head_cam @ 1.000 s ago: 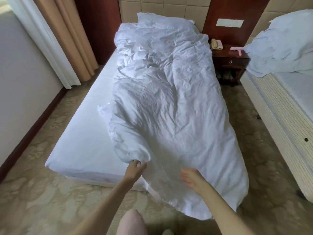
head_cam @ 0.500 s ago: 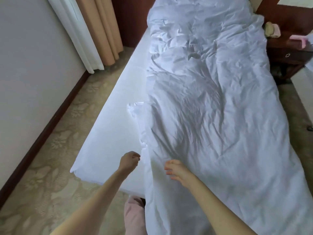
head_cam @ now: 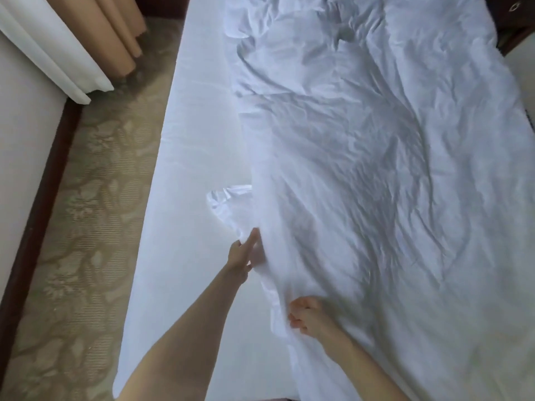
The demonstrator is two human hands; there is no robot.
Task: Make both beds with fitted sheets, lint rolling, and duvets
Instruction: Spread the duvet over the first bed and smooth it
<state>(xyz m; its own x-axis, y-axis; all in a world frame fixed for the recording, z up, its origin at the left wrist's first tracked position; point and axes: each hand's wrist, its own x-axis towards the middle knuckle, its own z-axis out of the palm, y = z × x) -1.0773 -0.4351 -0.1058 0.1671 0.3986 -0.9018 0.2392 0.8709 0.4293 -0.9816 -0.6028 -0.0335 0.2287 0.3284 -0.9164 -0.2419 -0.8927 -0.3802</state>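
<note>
Duvet (head_cam: 376,169) lies rumpled over the right half of the fitted sheet (head_cam: 188,154), its long axis running straight away from the person, with bare sheet to the left. Both hands are on its near left edge: left hand (head_cam: 241,254) further up, straight fingers laid against the fold — right hand (head_cam: 307,316) nearer, fingers curled into the cloth. The next pull, I'd judge, goes leftward.
</note>
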